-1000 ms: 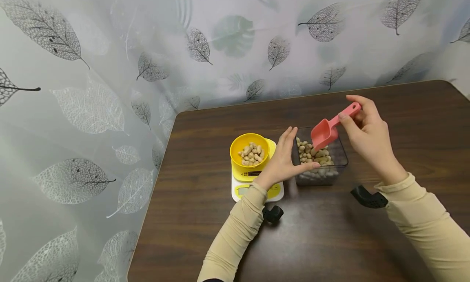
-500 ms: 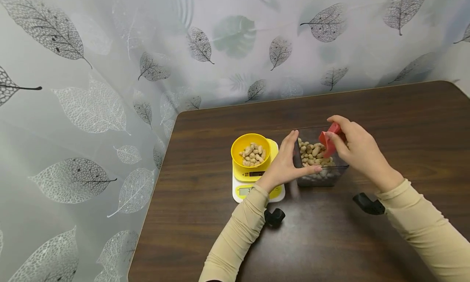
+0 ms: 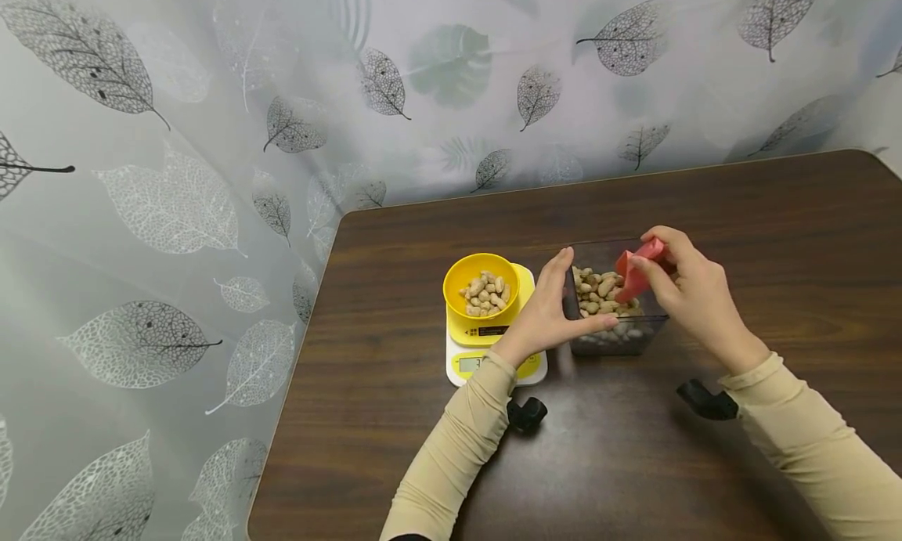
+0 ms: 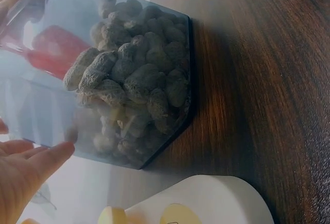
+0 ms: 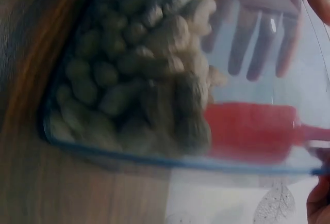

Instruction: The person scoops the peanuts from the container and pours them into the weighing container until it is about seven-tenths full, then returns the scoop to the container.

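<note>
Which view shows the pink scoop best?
Right wrist view: the pink scoop shows large through the container wall. In the head view the right hand partly covers it; left wrist shows it smaller, also through the wall.

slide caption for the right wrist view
Red scoop against peanuts inside a transparent box, seen through its side.

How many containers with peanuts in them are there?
2. One is the yellow bowl on the scale; the other is the see-through box beside the scale, with the pink scoop in it. No others show.
</note>
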A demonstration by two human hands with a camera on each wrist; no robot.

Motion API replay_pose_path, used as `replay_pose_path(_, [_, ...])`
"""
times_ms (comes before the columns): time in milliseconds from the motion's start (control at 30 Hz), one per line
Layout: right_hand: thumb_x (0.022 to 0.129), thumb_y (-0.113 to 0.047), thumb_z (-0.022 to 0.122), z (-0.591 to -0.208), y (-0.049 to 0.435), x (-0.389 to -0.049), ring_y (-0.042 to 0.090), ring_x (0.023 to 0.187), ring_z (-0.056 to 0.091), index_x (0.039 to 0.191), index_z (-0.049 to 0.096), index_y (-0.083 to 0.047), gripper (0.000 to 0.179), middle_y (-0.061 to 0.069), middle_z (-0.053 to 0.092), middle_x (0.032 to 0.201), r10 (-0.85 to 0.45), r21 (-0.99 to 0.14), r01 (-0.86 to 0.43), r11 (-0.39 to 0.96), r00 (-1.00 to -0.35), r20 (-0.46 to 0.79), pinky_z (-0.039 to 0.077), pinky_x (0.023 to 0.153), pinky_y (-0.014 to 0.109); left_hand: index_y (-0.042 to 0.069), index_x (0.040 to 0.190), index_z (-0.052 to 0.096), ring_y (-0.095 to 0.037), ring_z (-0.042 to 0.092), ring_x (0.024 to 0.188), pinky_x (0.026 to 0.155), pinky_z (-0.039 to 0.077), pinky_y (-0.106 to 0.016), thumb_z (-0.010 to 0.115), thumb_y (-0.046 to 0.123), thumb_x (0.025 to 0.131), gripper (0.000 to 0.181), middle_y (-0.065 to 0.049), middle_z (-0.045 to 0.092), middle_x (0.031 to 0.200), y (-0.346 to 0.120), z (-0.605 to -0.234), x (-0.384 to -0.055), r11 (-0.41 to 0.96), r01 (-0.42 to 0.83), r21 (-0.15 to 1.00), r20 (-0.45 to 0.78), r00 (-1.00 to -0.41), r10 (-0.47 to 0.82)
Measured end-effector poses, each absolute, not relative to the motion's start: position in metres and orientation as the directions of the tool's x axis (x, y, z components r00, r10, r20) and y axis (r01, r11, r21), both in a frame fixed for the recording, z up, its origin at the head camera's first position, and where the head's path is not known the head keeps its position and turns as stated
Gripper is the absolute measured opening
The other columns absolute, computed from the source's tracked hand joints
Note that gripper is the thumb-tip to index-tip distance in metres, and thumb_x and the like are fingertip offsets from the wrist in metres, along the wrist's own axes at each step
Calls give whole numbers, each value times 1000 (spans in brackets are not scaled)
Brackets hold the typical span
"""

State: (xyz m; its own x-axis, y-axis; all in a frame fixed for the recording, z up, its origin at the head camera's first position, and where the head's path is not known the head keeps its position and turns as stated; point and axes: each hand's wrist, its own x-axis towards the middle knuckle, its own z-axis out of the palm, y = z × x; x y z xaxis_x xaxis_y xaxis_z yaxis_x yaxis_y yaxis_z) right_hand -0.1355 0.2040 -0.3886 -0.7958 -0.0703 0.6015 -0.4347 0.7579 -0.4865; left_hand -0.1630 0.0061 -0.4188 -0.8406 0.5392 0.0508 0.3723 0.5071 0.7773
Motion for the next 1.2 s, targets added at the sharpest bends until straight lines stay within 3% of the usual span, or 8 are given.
replay_pose_path(200, [78, -8, 64, -393, 202, -131, -11, 52, 28, 110, 45, 1, 38, 9, 57, 63, 40, -540, -399, 741, -776, 630, 27, 42, 12, 37, 137, -4, -6, 12, 135, 106, 29, -38, 62, 55, 70, 97, 15, 0, 147, 6, -419, -163, 504, 383, 774, 54, -833, 550])
replay_pose_path(400, [78, -9, 64, -392, 205, -131, -13, 54, 32, 110, 47, 0, 37, 11, 61, 70, 44, -568, -410, 714, -783, 620, 28, 42, 11, 37, 137, -4, -4, 12, 135, 106, 29, -37, 63, 55, 69, 97, 15, 0, 147, 6, -417, -163, 495, 387, 778, 65, -834, 549])
replay_pose_path(700, [82, -7, 58, -401, 219, -123, -4, 44, 30, 117, 45, -4, 37, -18, 47, 63, 45, -685, -367, 630, -863, 503, 26, 39, 18, 35, 138, -3, -6, 14, 135, 105, 31, -37, 63, 55, 69, 98, 13, 2, 147, 6, -419, -162, 508, 393, 767, 60, -831, 553])
replay_pose_path(933, [82, -6, 58, -404, 219, -120, -1, 41, 28, 116, 45, -3, 36, -3, 49, 60, 45, -696, -360, 622, -870, 491, 24, 37, 20, 35, 139, -2, -5, 15, 134, 103, 34, -38, 63, 56, 69, 97, 19, 0, 145, 6, -420, -161, 497, 388, 777, 58, -829, 557])
replay_pose_path(1200, [83, -9, 58, -397, 210, -124, -1, 38, 23, 113, 45, -3, 33, -5, 46, 54, 3, -663, -363, 655, -876, 482, 21, 35, 20, 34, 139, -1, -8, 17, 134, 103, 34, -38, 63, 56, 68, 98, 16, 2, 146, 4, -420, -161, 502, 376, 779, 63, -843, 533])
